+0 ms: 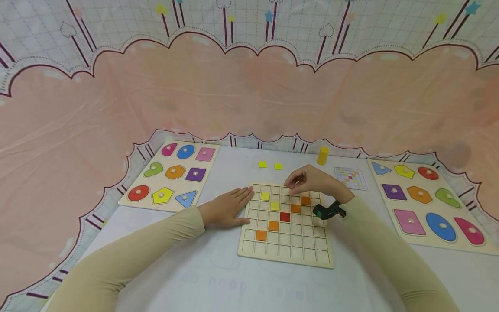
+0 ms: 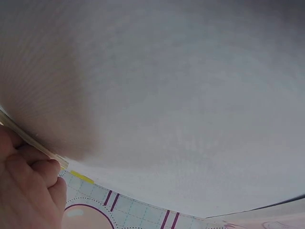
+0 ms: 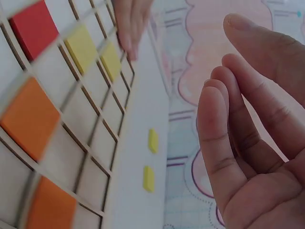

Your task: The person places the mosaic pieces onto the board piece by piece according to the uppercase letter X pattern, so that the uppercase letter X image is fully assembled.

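A wooden grid board [image 1: 286, 261] lies on the white table. Set in its cells are a red tile [image 1: 285, 217] near the middle, two yellow tiles [image 1: 274, 206] up and left of it, and several orange tiles [image 1: 273, 225] along the other diagonal. My left hand [image 1: 225, 209] rests at the board's left edge, fingertips on the rim. Over the far right part of the board is my right hand [image 1: 312, 180]. In the right wrist view its fingers [image 3: 214, 119] are loosely bent, the thumb apart from them, with nothing between. Two loose yellow tiles [image 1: 263, 164] lie beyond the board.
Behind the right hand stand a yellow cylinder [image 1: 322, 156] and a printed pattern card [image 1: 351, 178]. Knobbed shape-puzzle boards lie at left [image 1: 148, 170] and right [image 1: 422, 212]. A patterned cloth [image 1: 234, 95] hangs behind the table.
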